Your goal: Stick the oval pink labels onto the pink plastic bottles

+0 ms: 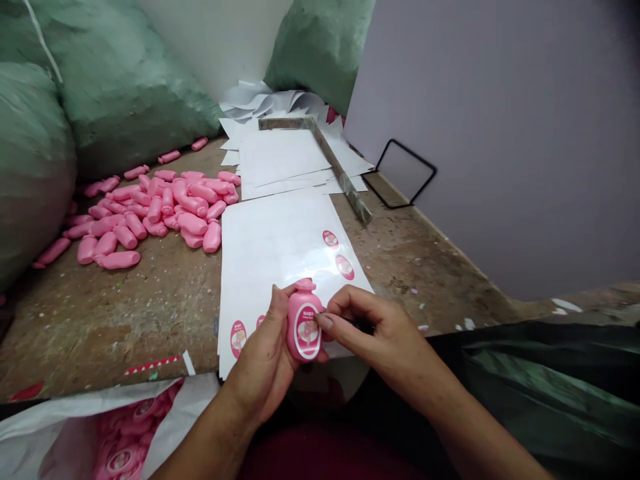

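Pink bottle, above the sticker sheet's near edge, is held in your left fingers; your right fingers meet its label's side, grip unclear. Bare desk opens left of the sheet and rightward, toward the panel.

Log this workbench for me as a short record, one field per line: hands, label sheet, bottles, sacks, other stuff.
Left hand: holds a pink bottle upright, oval "BABY" label facing up
Right hand: fingertips at the label's right edge
Label sheet: white, beneath the hands, few oval labels
Loose bottles: pink heap, left
White sack: labelled bottles inside, lower left
Green sacks: behind the heap
Other: L-shaped bar on white sheets
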### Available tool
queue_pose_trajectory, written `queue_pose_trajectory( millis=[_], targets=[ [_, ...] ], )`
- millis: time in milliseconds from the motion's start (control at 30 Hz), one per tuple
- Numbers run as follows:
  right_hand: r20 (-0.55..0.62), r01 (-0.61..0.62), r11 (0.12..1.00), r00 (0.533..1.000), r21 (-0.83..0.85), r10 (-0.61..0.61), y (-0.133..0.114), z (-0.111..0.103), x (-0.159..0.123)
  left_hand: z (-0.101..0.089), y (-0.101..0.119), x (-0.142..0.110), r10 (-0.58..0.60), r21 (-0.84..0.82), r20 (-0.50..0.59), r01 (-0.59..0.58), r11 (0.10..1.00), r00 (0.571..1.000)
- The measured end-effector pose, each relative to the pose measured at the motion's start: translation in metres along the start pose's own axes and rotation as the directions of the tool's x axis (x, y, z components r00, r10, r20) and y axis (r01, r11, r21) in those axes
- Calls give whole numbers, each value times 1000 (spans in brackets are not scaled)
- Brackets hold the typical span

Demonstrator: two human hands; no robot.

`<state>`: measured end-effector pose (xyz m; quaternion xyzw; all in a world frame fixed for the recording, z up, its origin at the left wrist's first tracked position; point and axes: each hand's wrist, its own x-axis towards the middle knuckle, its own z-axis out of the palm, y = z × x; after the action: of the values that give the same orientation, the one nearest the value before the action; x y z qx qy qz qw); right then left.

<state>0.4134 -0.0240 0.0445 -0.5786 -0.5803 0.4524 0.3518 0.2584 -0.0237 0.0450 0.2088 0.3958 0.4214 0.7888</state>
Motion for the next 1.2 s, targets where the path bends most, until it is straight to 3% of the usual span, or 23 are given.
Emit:
queue_pose_trajectory(
  millis=[333,433,567,667,867,967,1200],
  targets=[
    [-11,-3,1000,1000,-23,3,3,2,0,0,-1,0,15,56,-8,-14,998,1000],
    [-56,42,989,997,-139,-50,6,1,-2,-1,0,-3,-10,122,14,8,993,1000],
    [-199,92,938,966,-333,-165,13,-4,-4,-5,2,-5,-78,117,66,70,991,995],
    [-205,86,972,970,-220,-133,14,-3,-4,-5,0,-4,-93,91,81,85,992,992],
    [-41,-15,992,999,122,20,7,8,4,-2,-8,0,-22,58,-5,22,998,1000],
    [-52,16,979,999,205,-5,9,11,10,-3,-9,-4,-11,52,-50,14,999,999],
    [-95,109,968,991,228,-90,13,13,9,-11,3,-21,-120,185,47,109,977,992]
  ],
)
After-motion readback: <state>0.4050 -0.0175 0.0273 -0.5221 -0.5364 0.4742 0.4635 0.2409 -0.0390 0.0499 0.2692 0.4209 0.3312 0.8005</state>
